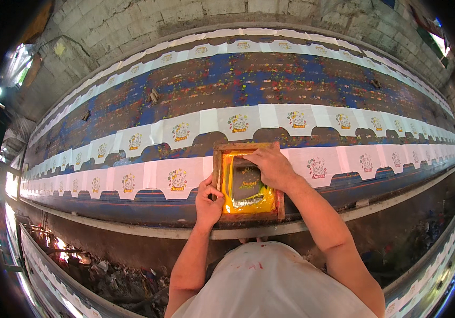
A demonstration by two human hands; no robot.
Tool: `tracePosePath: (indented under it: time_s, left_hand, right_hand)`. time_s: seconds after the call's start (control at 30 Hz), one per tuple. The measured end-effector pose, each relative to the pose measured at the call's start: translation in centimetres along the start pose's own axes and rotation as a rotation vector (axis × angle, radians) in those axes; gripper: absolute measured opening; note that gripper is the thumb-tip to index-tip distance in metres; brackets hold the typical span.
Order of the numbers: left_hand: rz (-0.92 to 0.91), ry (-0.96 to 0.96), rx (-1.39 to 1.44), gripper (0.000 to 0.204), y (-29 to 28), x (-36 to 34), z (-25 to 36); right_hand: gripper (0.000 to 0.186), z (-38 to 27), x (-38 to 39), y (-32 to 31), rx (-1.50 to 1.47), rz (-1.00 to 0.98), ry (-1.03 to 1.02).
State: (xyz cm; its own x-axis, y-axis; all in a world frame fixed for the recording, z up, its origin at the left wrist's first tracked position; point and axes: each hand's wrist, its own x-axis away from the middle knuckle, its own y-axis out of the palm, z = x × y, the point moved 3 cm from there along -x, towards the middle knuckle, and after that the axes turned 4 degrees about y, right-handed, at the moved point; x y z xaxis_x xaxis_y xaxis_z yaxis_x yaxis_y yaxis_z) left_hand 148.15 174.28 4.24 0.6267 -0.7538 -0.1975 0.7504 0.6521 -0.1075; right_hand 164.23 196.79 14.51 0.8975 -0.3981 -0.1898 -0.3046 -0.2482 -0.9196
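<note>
The wooden screen frame (248,181) lies lengthwise away from the person, left hand (208,201) gripping its edge, right hand (273,167) clasping the squeegee (243,161).

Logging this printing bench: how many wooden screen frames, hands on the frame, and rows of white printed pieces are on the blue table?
Wooden screen frame: 1
Hands on it: 2, left hand and right hand
Rows of white printed pieces: 3, far row, middle row, near row
Total: 6
</note>
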Motion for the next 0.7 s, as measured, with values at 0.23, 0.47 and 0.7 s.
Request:
tracePosePath:
  time_s: [0.23,0.47,0.7]
  left_hand:
    - [0.004,0.006,0.001,0.023,0.5,-0.2,0.4]
    - [-0.021,0.043,-0.088,0.023,0.2,-0.3,0.8]
    - [-0.005,0.067,-0.078,0.023,0.0,-0.8,1.9]
  right_hand:
    - [0.066,-5.2,6.3,0.6,-0.019,-0.059,-0.048]
    - [0.068,-8.6,11.1,1.0,-0.013,-0.131,-0.030]
    - [0.057,-7.7,14.4,-0.1,-0.238,0.085,0.022]
